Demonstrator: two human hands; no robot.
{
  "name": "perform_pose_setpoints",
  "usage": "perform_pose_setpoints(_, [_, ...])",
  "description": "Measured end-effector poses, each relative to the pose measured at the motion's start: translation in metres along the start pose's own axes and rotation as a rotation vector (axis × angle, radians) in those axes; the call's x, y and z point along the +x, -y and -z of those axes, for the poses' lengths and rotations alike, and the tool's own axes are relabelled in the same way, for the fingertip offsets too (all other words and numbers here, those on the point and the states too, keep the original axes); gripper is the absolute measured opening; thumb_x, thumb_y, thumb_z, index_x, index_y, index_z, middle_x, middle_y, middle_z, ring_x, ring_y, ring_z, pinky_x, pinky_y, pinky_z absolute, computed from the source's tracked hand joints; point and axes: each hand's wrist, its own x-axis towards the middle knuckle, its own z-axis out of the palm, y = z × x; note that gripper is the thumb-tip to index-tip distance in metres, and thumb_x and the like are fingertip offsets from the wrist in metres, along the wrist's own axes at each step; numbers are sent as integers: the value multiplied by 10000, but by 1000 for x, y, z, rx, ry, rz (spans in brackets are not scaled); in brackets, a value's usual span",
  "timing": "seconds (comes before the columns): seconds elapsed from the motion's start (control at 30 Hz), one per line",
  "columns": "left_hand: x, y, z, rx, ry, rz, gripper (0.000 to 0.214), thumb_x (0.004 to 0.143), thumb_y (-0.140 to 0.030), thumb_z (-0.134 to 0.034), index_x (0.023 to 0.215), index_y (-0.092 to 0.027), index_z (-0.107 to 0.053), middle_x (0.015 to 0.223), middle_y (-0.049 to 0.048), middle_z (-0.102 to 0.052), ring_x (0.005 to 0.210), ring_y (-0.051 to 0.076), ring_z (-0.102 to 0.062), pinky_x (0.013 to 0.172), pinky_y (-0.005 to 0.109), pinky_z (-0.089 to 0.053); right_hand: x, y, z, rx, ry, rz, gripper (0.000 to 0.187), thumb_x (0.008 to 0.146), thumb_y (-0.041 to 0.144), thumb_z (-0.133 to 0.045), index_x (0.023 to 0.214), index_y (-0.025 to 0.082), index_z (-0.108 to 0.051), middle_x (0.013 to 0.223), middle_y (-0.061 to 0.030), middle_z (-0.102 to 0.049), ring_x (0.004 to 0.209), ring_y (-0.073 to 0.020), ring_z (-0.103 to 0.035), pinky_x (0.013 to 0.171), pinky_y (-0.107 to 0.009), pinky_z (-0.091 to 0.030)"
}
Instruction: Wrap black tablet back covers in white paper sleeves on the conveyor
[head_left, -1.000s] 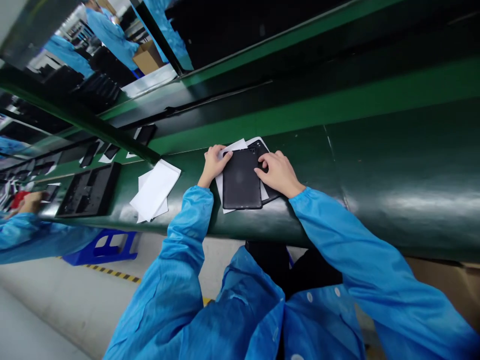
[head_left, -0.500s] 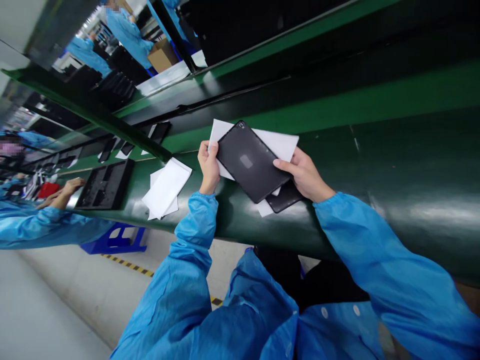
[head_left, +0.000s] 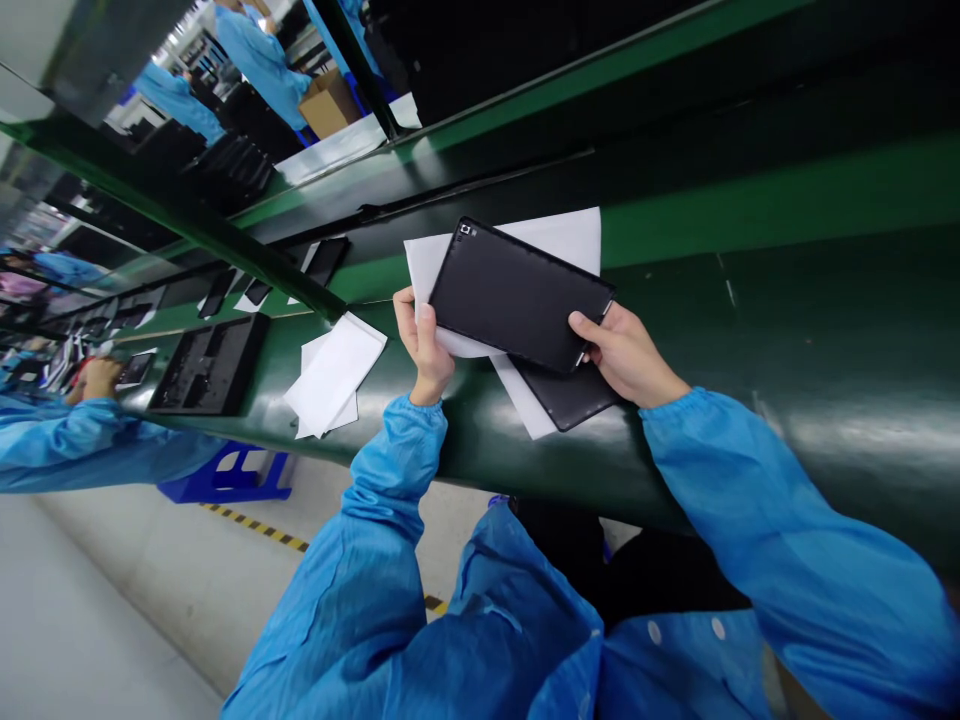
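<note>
A black tablet back cover [head_left: 521, 295] with a small camera cutout at its upper left corner is held up over the green bench. My right hand [head_left: 626, 350] grips its right end, thumb on top and fingers beneath. At the other end my left hand [head_left: 426, 345] is closed, thumb over the edge of a white sheet [head_left: 555, 235] and against the cover's left corner. The sheet lies behind the cover and shows above and left of it. Below them, a second black cover [head_left: 574, 395] rests on another white sheet [head_left: 525, 398], partly hidden by the first.
Left of my hands lie white sheets [head_left: 337, 375] on the green bench [head_left: 810, 330]. Farther left are a black compartment tray [head_left: 210, 365], a green post [head_left: 180, 220] and a co-worker's hand [head_left: 101, 375]. Black devices [head_left: 326, 262] with white sheets line the far strip. A blue stool [head_left: 232, 475] stands below.
The black cover has turned to lie more lengthwise across my view, and its right end has risen. The white sheet behind shows more. The co-worker's hand has moved left from the tray.
</note>
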Motion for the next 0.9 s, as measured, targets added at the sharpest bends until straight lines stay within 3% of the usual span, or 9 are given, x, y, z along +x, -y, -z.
perform_pose_setpoints(0.17, [8,10,4,-25,-49,46,515,1047,-749,-447,1004,-245,-548,964,39,-524,953,207,-585,897,324,-529,0,3,3,-38,8,3,633,791,699,-860,1241,280,-710,1107,-62,-788,958,-290,-753,673,-396,-631])
perform_pose_setpoints(0.27, [28,32,19,-89,-82,152,455,1004,-678,-572,907,-238,-506,891,19,-515,866,182,-563,826,286,-525,2,9,7,-61,-44,50,613,813,741,-811,1218,291,-715,1069,-61,-778,1015,-309,-757,755,-443,-660])
perform_pose_setpoints(0.33, [41,47,34,-40,-28,249,388,952,-580,-651,860,-228,-514,850,10,-536,808,166,-549,765,264,-509,3,15,11,-68,-88,112,631,814,758,-789,1237,295,-711,1139,-67,-776,1153,-337,-736,873,-494,-664])
perform_pose_setpoints(0.43, [51,62,54,206,187,331,251,894,-425,-685,822,-211,-576,791,6,-587,740,157,-543,691,251,-470,5,21,15,-45,-133,140,673,802,787,-766,1257,294,-707,1203,-71,-773,1252,-355,-708,960,-526,-651])
perform_pose_setpoints(0.57, [49,63,65,587,370,174,149,916,-335,-632,858,-200,-657,804,36,-660,812,211,-619,773,304,-495,7,22,17,38,-112,68,723,766,780,-784,1285,284,-698,1142,-68,-784,1188,-341,-739,942,-508,-662])
perform_pose_setpoints(0.77, [38,38,57,914,382,-133,201,892,-307,-672,1066,-209,-654,1072,142,-679,1063,345,-619,1011,514,-488,13,16,20,173,-110,-24,672,816,730,-709,1309,274,-694,1056,-62,-791,1135,-343,-758,936,-542,-674])
perform_pose_setpoints(0.83, [17,17,48,854,525,-203,149,917,-322,-668,1026,-229,-628,1038,118,-671,1038,329,-615,994,508,-493,15,16,20,223,-131,-29,647,843,735,-671,1276,256,-717,1029,-75,-795,1134,-356,-759,934,-559,-679])
perform_pose_setpoints(0.9, [-12,-6,37,722,745,-259,143,952,-348,-661,1031,-237,-619,1035,95,-669,1040,305,-615,983,477,-501,16,17,21,239,-152,-1,641,882,762,-633,1251,248,-737,1021,-83,-799,1152,-361,-757,940,-566,-681])
